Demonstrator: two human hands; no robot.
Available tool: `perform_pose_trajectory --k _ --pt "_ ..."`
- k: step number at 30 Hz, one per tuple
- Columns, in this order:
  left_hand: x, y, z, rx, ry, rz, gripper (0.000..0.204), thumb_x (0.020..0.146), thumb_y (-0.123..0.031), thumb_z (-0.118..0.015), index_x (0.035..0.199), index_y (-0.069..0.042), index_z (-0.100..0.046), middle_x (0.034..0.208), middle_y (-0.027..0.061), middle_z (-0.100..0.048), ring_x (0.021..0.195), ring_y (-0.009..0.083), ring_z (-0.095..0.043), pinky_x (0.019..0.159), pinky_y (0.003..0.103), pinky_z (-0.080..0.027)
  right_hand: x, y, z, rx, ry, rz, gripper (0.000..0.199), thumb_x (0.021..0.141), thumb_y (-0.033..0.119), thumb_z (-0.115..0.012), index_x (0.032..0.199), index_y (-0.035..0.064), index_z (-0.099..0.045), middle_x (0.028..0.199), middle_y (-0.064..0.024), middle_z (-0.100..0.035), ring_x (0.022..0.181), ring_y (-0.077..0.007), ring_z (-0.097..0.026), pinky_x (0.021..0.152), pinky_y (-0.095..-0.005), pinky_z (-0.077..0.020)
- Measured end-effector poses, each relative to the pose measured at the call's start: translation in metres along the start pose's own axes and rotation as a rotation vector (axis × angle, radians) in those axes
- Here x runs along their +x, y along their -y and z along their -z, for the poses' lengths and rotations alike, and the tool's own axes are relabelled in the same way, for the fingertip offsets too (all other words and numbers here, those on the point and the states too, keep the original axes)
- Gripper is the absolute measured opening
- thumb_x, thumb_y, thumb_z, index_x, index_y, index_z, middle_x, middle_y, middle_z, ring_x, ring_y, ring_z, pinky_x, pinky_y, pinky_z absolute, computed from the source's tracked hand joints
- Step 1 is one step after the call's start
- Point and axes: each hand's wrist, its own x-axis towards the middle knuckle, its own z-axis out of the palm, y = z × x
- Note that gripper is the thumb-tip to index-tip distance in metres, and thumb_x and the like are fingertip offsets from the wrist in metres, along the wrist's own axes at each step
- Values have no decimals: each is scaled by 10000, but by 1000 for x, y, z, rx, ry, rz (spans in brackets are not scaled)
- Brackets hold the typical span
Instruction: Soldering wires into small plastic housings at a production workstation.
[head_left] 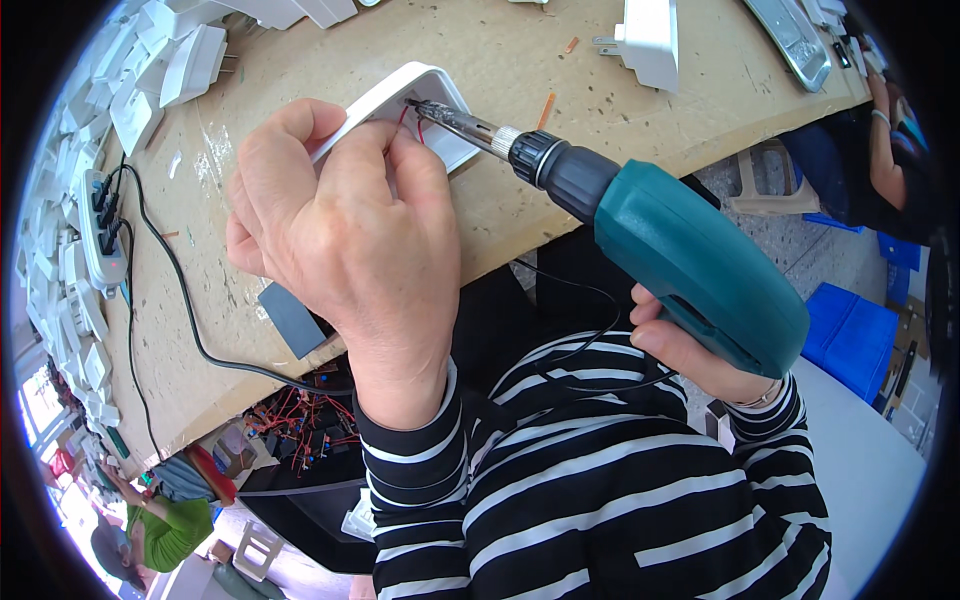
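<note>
My left hand holds a white plastic housing, open on one side, above the tabletop. Its fingertips reach into the housing beside thin red wires; whether they pinch a wire is hidden by the hand. In my right hand is a dark green and black soldering gun, gripped around its handle. The gun's metal tip points left into the housing, close to the red wires; contact with them cannot be made out. A black cord runs behind the gun across my lap.
White plug housings crowd the table's left side near a power strip. Further right are a white plug adapter and a metal tray. Red-wired parts fill a black bin below the edge. Other people sit lower left and upper right.
</note>
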Motion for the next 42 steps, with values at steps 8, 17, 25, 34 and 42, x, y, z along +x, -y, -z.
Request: perform_pose_trajectory --k 8,17,25,34,42 --pt "1 0 0 0 -15 1 78 716 -137 -720 727 -60 -723 934 25 -601 900 192 -565 815 361 -326 -1 2 1 -2 14 -42 629 714 184 -829 1229 -48 -551 1093 -151 -658 886 -224 -695 735 -273 -565" --pt "0 1 0 -5 -8 0 76 707 -136 -722 732 -64 -725 937 24 -602 901 192 -565 807 359 -319 -9 0 0 57 -12 -129 637 708 211 -835 1214 -62 -561 1107 -165 -649 865 -208 -699 692 -261 -569" --pt "0 -1 0 -5 -1 17 77 710 -132 -717 731 -59 -724 943 30 -598 904 198 -564 818 362 -326 -3 -3 2 -66 4 43 636 702 213 -840 1208 -58 -566 1101 -165 -652 858 -206 -698 682 -259 -565" --pt "0 -1 0 -7 4 13 76 711 -128 -702 736 -60 -723 942 31 -598 911 206 -564 814 370 -337 -6 2 -4 145 -64 -171 620 703 176 -836 1205 -70 -567 1079 -166 -661 844 -200 -700 688 -253 -558" --pt "0 0 0 7 4 9 74 709 -129 -698 733 -62 -721 941 30 -596 920 208 -563 816 373 -338 -5 2 -3 219 -86 -82 627 717 111 -821 1234 -92 -530 938 -135 -695 750 -149 -701 658 -235 -556"
